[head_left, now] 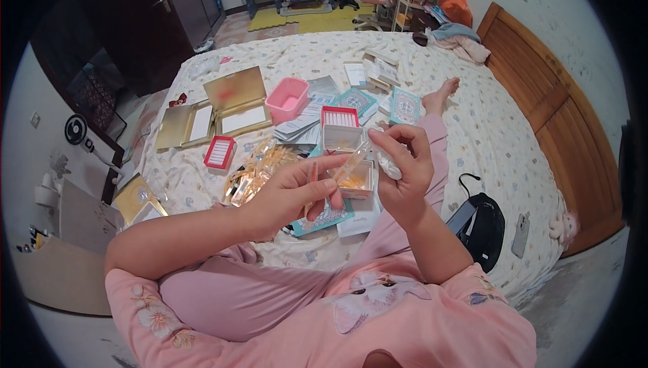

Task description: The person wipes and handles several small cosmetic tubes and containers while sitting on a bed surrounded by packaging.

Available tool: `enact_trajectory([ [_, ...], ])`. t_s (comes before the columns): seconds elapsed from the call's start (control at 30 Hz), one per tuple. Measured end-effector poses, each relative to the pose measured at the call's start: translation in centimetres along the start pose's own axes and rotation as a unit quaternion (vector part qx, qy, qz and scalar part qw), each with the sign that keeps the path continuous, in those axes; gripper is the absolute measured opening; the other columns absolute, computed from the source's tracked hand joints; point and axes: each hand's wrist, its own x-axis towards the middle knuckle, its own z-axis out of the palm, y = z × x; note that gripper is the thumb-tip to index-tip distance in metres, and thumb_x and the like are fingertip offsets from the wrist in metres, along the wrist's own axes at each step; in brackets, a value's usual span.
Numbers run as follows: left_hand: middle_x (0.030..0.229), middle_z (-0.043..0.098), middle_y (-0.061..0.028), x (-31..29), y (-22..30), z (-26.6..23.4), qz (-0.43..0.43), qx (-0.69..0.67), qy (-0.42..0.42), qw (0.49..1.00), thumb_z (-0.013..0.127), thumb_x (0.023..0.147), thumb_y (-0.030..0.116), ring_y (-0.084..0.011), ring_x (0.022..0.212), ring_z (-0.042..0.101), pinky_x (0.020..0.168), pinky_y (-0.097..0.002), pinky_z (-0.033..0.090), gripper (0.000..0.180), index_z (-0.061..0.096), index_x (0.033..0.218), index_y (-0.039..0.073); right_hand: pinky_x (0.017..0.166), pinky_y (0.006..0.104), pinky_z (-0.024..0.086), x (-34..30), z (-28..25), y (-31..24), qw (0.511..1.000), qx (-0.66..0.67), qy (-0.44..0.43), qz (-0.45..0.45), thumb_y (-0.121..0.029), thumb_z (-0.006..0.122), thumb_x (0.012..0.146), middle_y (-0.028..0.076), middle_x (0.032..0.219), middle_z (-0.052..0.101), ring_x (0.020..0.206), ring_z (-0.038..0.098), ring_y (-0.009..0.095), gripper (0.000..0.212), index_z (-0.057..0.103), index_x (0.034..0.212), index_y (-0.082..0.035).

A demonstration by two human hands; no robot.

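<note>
My left hand point(287, 192) pinches a slim clear tube point(351, 161) between thumb and forefinger, tilted up to the right. A thin orange-brown stick point(312, 182) stands between its other fingers. Close by, my right hand point(408, 172) is closed on a crumpled white wad point(389, 165), perhaps tissue; its fingertips are by the tube's upper end. Behind and below the hands is an open box point(368, 189) with amber-coloured pieces inside, partly hidden by my left hand. A pile of small amber and clear pieces point(260, 172) lies on the bed to the left.
Beyond the hands are a red-rimmed box point(339, 117) of white sticks, a similar red box point(219, 152), a pink basket point(288, 100), open gold cases point(236, 94) and booklets point(297, 128). At right lie a black bag point(487, 229) and a phone point(520, 235).
</note>
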Motion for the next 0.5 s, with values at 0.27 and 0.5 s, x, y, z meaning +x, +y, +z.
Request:
enact_trajectory([
  [0.27, 0.072, 0.052, -0.0001, -0.1, -0.3, -0.2, -0.038, -0.003, -0.012, 0.999, 0.046, 0.091, 0.018, -0.0033, 0.05, 0.039, 0.041, -0.0167, 0.027, 0.042, 0.037, 0.131, 0.011, 0.058, 0.0264, 0.043, -0.9, 0.3, -1.9, 1.0, 0.017, -0.022, 0.006, 0.006, 0.064, 0.052, 0.01, 0.09, 0.047, 0.075, 0.05, 0.02, 0.05, 0.062, 0.101, -0.003],
  [0.5, 0.073, 0.049, 0.0018, 0.0, -0.3, -0.1, -0.024, -0.014, -0.016, 0.999, 0.045, 0.091, 0.019, -0.0025, 0.05, 0.037, 0.042, -0.0162, 0.027, 0.042, 0.036, 0.132, 0.011, 0.064, 0.0308, 0.043, -2.3, 0.8, -3.0, 0.997, 0.043, -0.067, -0.024, 0.004, 0.058, 0.042, 0.01, 0.09, 0.046, 0.079, 0.049, 0.024, 0.057, 0.063, 0.098, -0.003],
])
